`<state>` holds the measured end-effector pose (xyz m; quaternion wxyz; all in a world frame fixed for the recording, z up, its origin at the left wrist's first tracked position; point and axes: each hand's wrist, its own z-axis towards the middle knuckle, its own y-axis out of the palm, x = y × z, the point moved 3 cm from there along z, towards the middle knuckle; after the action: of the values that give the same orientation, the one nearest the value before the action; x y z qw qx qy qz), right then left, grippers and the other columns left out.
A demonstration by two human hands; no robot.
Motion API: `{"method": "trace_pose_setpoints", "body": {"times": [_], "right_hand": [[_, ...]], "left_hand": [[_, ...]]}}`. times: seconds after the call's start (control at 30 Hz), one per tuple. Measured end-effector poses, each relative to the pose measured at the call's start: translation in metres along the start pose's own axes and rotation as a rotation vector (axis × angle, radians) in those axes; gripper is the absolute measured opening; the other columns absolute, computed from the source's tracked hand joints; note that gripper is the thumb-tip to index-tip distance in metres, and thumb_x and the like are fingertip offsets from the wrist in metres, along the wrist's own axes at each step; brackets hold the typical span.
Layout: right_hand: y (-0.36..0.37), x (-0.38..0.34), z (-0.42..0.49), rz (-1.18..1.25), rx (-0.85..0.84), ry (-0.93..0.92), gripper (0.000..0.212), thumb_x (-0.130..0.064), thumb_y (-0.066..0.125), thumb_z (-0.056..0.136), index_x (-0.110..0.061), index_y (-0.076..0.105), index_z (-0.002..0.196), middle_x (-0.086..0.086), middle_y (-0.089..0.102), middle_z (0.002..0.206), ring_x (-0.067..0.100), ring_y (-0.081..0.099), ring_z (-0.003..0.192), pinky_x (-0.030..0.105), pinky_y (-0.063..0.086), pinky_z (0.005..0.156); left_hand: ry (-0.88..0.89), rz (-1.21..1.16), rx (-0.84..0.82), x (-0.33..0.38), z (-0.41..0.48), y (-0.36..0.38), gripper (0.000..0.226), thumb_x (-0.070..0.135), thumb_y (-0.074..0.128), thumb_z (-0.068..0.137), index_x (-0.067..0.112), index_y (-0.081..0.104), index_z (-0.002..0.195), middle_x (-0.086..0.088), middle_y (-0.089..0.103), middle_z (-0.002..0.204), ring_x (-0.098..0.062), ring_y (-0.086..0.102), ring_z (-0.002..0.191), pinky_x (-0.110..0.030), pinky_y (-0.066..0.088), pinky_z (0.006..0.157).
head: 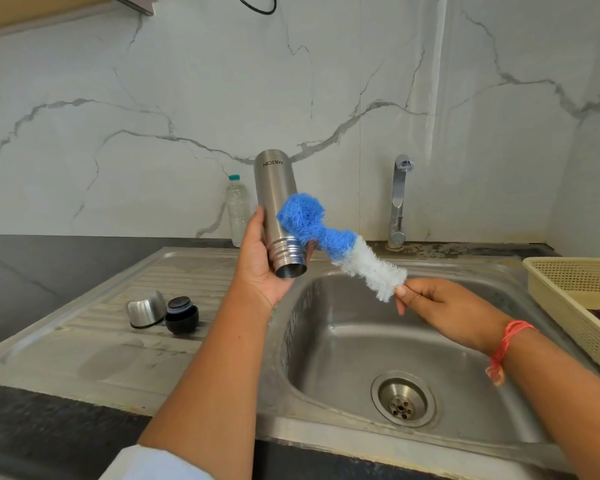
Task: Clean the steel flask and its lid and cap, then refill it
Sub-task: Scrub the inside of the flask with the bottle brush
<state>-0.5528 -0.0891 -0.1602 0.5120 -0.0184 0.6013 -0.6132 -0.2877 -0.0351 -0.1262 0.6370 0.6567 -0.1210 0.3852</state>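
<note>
My left hand (257, 268) grips the steel flask (274, 202) upside down above the sink's left rim, its open threaded mouth facing down toward me. My right hand (437, 306) pinches the white end of a bottle brush (326, 237); the brush's blue bristle head lies against the flask's side. The steel cap (145, 309) and the black lid (182, 315) rest side by side on the draining board (84, 306).
The steel sink basin (378, 341) with its drain (403, 399) lies below my hands. A tap (399, 199) stands at the back. A clear plastic water bottle (238, 209) stands behind the flask. A cream basket (575, 299) sits at the right.
</note>
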Motion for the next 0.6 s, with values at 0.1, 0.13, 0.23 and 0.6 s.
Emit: {"method": "trace_pose_setpoints", "body": {"times": [0.1,0.13,0.23,0.6], "right_hand": [[0.002,-0.004,0.002,-0.007,0.008,-0.008,0.039,-0.044,0.044,0.104,-0.027,0.066,0.077,-0.013,0.04,0.053,0.004,0.04,0.051,0.018,0.033,0.055],[0.003,-0.005,0.002,-0.008,0.011,-0.005,0.039,-0.044,0.044,0.104,-0.027,0.066,0.076,-0.013,0.039,0.052,0.004,0.04,0.05,0.018,0.032,0.055],[0.003,-0.004,0.001,-0.02,0.032,0.02,0.04,-0.045,0.043,0.104,-0.025,0.065,0.076,-0.013,0.039,0.05,0.004,0.04,0.05,0.02,0.032,0.055],[0.014,-0.011,0.003,0.045,0.102,0.102,0.043,-0.046,0.039,0.104,-0.021,0.061,0.078,-0.014,0.042,0.045,0.003,0.04,0.046,0.018,0.035,0.052]], "left_hand": [[0.019,0.057,-0.003,-0.004,0.003,0.0,0.057,0.041,0.07,0.096,0.013,0.058,0.145,-0.014,0.067,0.137,-0.028,0.071,0.104,-0.052,0.05,0.108],[0.022,0.064,0.005,-0.005,0.003,0.0,0.056,0.04,0.071,0.096,0.013,0.059,0.144,-0.013,0.068,0.136,-0.028,0.072,0.103,-0.054,0.054,0.102],[0.029,0.02,0.069,-0.005,0.005,0.0,0.047,0.038,0.074,0.094,0.013,0.063,0.133,-0.014,0.072,0.122,-0.032,0.075,0.093,-0.053,0.062,0.082],[0.118,-0.054,0.249,-0.009,0.004,-0.003,0.063,0.015,0.09,0.076,0.013,0.062,0.132,-0.012,0.072,0.123,-0.027,0.07,0.111,-0.05,0.06,0.094]]}}
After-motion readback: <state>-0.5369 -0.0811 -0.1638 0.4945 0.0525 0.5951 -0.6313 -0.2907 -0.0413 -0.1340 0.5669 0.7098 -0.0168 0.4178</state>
